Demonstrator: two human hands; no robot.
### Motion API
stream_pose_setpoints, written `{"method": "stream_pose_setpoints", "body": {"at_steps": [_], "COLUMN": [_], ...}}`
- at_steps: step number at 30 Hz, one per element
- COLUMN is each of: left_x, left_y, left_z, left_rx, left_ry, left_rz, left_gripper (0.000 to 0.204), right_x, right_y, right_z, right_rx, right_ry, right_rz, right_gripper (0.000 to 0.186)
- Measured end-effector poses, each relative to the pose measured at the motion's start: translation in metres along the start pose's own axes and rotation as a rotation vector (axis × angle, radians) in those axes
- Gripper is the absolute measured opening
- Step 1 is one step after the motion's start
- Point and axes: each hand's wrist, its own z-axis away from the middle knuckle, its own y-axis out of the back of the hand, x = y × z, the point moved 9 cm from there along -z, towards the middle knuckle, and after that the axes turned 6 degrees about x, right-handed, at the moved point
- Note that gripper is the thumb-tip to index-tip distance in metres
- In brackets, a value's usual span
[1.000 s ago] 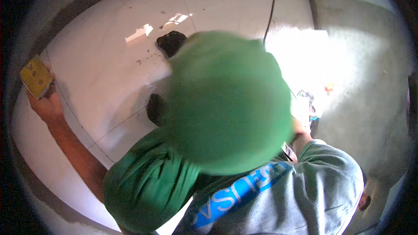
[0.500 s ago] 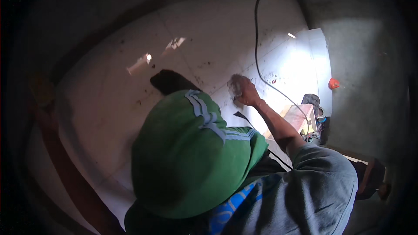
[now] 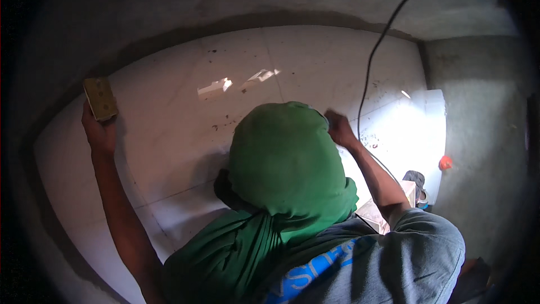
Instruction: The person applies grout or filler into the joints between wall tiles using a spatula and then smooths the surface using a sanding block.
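My left hand (image 3: 101, 132), at the far left, is closed round the lower end of a yellow-brown rectangular block (image 3: 100, 99). The block is held up near the edge of the pale tiled floor (image 3: 185, 129). My right hand (image 3: 341, 128) is curled shut, right of a large rounded green cloth (image 3: 287, 163) that fills the middle of the view. The cloth covers part of that hand, so what its fingers hold is hidden. Both bare forearms reach forward, the right one from a grey sleeve (image 3: 422, 242).
A black cable (image 3: 371, 62) hangs from the upper right to the floor. A wooden box (image 3: 374, 214) and a dark bundle (image 3: 414, 180) lie near a white panel (image 3: 436, 124). An orange object (image 3: 445, 162) is beside it. Grey walls (image 3: 478, 79) border the tiles; dirt specks lie scattered.
The left hand with the block has come up and right out of shadow. The right hand has moved right and slightly down; a crumpled greyish thing seen in it before is now hidden.
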Motion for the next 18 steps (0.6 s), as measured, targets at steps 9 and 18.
{"method": "stream_pose_setpoints", "body": {"at_steps": [9,18], "left_x": [-0.013,0.005], "left_y": [0.085,0.177], "left_z": [0.065,0.209], "left_rx": [0.133,0.338], "left_ry": [-0.027,0.052], "left_rz": [-0.281,-0.294], "left_gripper": [0.033,0.029], "right_x": [-0.231,-0.296], "right_y": [-0.129,-0.164], "right_z": [-0.193,-0.235], "right_rx": [0.080,-0.095], "right_ry": [0.886,1.021], "right_rz": [0.429,0.243], "right_gripper": [0.049,0.046]}}
